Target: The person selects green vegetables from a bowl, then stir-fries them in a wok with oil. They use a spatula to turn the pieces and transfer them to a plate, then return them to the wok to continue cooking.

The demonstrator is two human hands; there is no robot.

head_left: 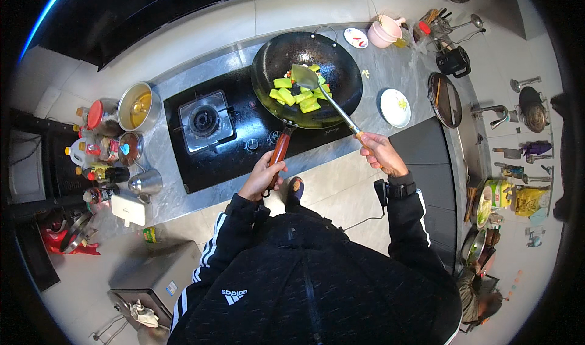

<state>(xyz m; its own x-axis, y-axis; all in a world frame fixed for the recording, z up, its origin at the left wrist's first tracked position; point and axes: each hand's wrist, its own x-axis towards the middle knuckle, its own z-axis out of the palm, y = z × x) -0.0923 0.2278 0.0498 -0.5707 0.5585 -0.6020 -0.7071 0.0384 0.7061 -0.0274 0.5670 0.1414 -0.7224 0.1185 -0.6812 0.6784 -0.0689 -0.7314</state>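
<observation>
A large black wok (341, 71) stands over the right side of the black gas hob (183, 174). Flat green vegetable pieces (309, 105) lie heaped in its middle, with small red and pale bits among them. My left hand (263, 175) is closed round the wok's reddish wooden handle. In my right hand (382, 153) is the end of a long-handled metal wok spatula (338, 108). The spatula's blade rests over the upper part of the green pieces and hides some of them.
On the left burner (205, 121) no pan stands. A pot of yellowish liquid (139, 106), bottles (109, 174) and a metal jug (145, 181) crowd the counter's left end. To the wok's right are a white plate (395, 107), a small dish with red pieces (356, 38) and a pan lid (445, 100).
</observation>
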